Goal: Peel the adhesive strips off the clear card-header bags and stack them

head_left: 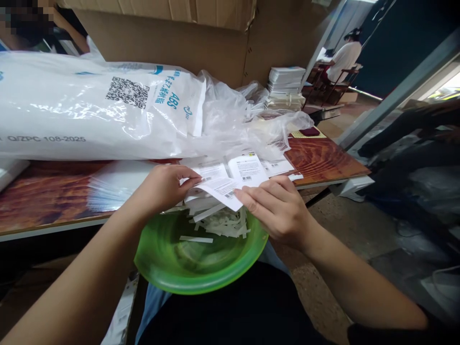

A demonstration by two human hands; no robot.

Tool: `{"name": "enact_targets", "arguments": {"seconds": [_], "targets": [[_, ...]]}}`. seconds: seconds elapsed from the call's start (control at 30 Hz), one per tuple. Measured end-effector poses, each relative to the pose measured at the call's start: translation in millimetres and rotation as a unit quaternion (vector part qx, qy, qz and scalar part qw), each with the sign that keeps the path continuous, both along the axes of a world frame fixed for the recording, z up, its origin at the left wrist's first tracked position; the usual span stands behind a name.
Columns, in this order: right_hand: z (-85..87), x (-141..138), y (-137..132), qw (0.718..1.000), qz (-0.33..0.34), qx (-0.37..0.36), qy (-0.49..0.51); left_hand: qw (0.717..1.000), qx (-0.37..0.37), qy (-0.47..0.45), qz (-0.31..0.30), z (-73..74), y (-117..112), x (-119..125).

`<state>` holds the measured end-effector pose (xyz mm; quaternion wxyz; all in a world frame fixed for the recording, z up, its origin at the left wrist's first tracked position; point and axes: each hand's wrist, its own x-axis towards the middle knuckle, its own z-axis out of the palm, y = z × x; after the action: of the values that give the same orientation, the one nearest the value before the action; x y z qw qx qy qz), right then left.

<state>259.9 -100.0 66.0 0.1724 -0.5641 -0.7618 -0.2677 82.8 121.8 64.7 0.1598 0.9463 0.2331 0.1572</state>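
A white printed card [223, 190] with small text and a barcode is stretched between my hands, over the far rim of a green plastic bowl [201, 282]. My left hand [165, 187] pinches its left corner between thumb and fingers. At its right end, my right hand [278, 208] grips the edge with the fingers curled. Below, the bowl on my lap holds many narrow white paper strips [228, 224], and one strip [196, 239] lies apart on its inner wall. More printed cards [247, 168] lie on the table just beyond my hands.
A large white plastic sack [89, 110] with blue print lies along the table [323, 160]. Clear plastic bags [244, 120] are bunched beside it. Clear sheets [111, 184] fan out at left. Stacked papers [285, 86] stand behind; a seated person [345, 60] is farther off.
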Motion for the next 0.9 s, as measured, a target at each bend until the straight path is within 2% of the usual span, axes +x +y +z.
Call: {"name": "enact_targets", "arguments": {"seconds": [0.1,0.2,0.37,0.47,0.6,0.73,0.83,0.9], "targets": [[7.9,-7.1,-2.0,0.998,0.025,-0.019,-0.051,0.999,-0.043,0.007,0.015,5.7,4.0,-6.1],[10.4,-16.0,2.0,0.996,0.031,-0.021,-0.08,0.999,-0.041,0.006,0.008,8.7,2.1,-6.5],[4.6,-37.0,26.0,0.998,-0.013,-0.05,-0.046,0.999,0.002,0.002,-0.05,7.2,-8.1,4.8],[2.6,-40.2,45.4,0.995,-0.042,-0.087,-0.008,0.997,0.009,-0.017,-0.074,9.3,-12.5,8.5],[-1.5,-34.8,74.6,0.988,-0.083,-0.106,0.078,0.992,0.003,-0.044,-0.118,9.3,-11.4,10.8],[-7.9,-27.3,94.9,0.978,-0.124,-0.076,0.152,0.989,0.011,-0.074,-0.125,-3.4,-4.2,14.1],[-8.6,-11.3,87.9,0.968,-0.127,-0.117,0.18,0.991,-0.015,-0.064,-0.118,-6.6,-2.3,5.4],[-6.9,6.9,73.9,0.961,-0.136,-0.156,0.182,0.996,-0.009,-0.073,-0.052,-0.8,-0.8,-9.7]]}}
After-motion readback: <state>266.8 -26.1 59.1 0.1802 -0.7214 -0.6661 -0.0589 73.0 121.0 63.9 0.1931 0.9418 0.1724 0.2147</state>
